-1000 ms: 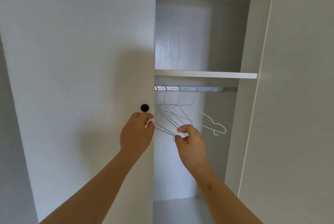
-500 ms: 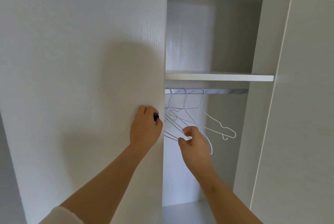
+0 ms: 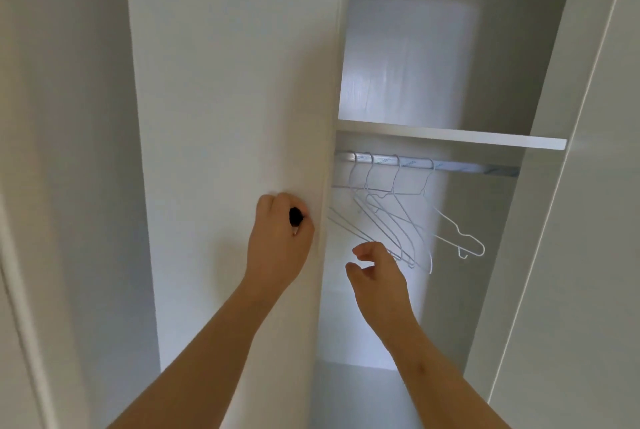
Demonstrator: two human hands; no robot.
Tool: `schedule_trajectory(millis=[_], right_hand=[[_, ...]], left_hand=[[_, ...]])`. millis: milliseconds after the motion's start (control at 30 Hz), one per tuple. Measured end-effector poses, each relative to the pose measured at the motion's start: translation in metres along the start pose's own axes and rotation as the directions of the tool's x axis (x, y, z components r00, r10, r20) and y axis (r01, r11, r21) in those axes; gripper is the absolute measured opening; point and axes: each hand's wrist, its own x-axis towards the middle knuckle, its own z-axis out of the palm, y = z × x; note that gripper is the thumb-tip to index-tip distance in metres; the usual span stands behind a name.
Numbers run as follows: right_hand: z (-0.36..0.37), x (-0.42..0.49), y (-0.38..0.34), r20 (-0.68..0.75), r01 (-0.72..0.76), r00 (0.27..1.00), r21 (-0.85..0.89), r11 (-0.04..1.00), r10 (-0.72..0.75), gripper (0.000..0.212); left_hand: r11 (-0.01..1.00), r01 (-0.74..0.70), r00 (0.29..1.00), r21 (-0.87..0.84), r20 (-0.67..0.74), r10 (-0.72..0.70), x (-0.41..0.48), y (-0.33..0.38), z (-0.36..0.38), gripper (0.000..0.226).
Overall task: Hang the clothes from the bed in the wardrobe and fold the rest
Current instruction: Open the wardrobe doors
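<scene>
My left hand [image 3: 280, 248] grips the door knob [image 3: 296, 216], my right hand [image 3: 375, 271] half-open and empty beside light, springy wire hangers [image 3: 398, 220]; I'd pinch one's lower bar

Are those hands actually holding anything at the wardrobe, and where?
The left hand grips the small black round knob on the white wardrobe door. The right hand holds nothing; its fingers hover just short of the white wire hangers.
</scene>
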Motion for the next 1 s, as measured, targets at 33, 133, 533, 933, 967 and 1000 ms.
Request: schedule_trajectory(millis=[33, 133, 533, 933, 967, 1000], right_hand=[[0.002, -0.007, -0.003, 0.021, 0.005, 1.000, 0.003, 1.000, -0.005, 0.019], [0.014, -0.025, -0.015, 0.094, 0.014, 0.995, 0.035, 0.999, -0.017, 0.018], [0.094, -0.080, -0.086, 0.275, 0.155, 0.939, 0.192, 0.969, -0.204, 0.022], [0.205, -0.138, -0.157, 0.237, 0.190, 0.938, 0.258, 0.947, -0.253, 0.019], [0.215, -0.141, -0.163, 0.226, 0.193, 0.941, 0.254, 0.948, -0.252, 0.017], [0.224, -0.144, -0.168, 0.215, 0.193, 0.944, 0.251, 0.949, -0.249, 0.015]], left_hand=[[1.000, -0.008, 1.000, -0.021, -0.003, 0.008, -0.006, 0.001, -0.011, 0.015], [0.996, 0.007, 1.000, -0.084, -0.019, -0.009, -0.023, 0.006, -0.044, 0.030], [0.929, 0.157, 0.987, -0.335, 0.025, -0.158, -0.057, -0.010, -0.152, 0.037], [0.806, 0.164, 0.971, -0.568, -0.051, -0.234, -0.082, -0.068, -0.262, 0.041], [0.786, 0.164, 0.972, -0.595, -0.039, -0.233, -0.083, -0.074, -0.272, 0.044], [0.768, 0.169, 0.973, -0.617, -0.020, -0.230, -0.084, -0.080, -0.281, 0.044]])
